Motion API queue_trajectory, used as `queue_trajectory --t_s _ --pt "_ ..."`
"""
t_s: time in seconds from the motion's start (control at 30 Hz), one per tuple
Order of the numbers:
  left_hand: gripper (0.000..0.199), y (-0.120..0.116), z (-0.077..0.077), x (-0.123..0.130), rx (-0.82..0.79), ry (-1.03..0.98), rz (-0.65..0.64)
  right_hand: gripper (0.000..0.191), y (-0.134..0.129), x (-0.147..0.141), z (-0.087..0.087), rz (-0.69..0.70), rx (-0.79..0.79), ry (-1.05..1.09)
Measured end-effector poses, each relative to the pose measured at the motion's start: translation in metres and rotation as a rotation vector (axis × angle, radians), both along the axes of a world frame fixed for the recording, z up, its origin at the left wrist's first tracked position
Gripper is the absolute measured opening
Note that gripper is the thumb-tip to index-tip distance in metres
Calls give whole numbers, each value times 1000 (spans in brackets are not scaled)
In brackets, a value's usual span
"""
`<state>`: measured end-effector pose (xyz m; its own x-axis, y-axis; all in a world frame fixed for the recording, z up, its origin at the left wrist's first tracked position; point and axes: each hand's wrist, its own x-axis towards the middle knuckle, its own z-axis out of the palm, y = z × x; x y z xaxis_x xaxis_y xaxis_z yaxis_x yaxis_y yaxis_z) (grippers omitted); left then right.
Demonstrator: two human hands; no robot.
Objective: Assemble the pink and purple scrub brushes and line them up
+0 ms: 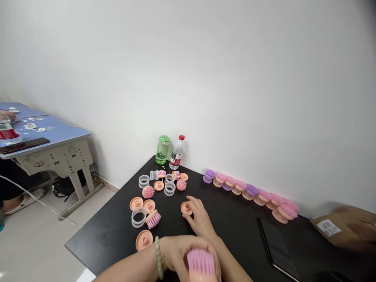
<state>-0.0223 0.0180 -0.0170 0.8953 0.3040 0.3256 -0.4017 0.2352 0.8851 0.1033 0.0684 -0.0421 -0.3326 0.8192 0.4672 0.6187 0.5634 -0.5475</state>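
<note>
Head view: your left hand (pixel 179 254), a beaded bracelet (pixel 158 256) at its wrist, grips a pink-bristled scalp brush (pixel 199 264), its bristles pointing away from you and your fingers curled around it, partly hidden. Your right hand (pixel 199 217) sits over a peach round brush cap (pixel 186 208) on the black table (pixel 102 243), fingertips pinched around its centre knob. Just left of it lie more peach caps, clear plastic rings (pixel 138 217) and pink spiked brush heads (pixel 148 192). Assembled brushes (pixel 252 192) line the wall beyond, and a green bottle (pixel 162 149) stands beside a red-capped water bottle (pixel 177 152) at the table's far corner.
</note>
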Motion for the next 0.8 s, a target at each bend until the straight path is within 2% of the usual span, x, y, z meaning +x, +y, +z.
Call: queue_trajectory --t_s 0.1,0.2,0.33,0.43,0.5,0.6,0.67,0.8 --pt "74 -7 6 -5 -206 -147 82 18 -24 15 6 -9 -67 40" --pt "69 -13 14 -6 -352 -178 214 6 -48 35 14 -52 -125 109" --pt "68 -13 18 -2 -480 -133 455 19 -74 60 25 -129 -261 278" --pt "57 -9 14 2 -464 -70 606 17 -89 70 23 -235 -223 275" --pt "54 -6 10 4 -443 -10 676 30 -95 73 17 -292 -148 213" --pt "55 -4 5 5 -369 108 753 46 -98 76 10 -319 -133 216" --pt "56 -4 4 5 -312 155 769 52 -99 76 9 -320 -146 228" --pt "54 -7 6 7 -244 201 701 67 -104 70 17 -281 -166 211"
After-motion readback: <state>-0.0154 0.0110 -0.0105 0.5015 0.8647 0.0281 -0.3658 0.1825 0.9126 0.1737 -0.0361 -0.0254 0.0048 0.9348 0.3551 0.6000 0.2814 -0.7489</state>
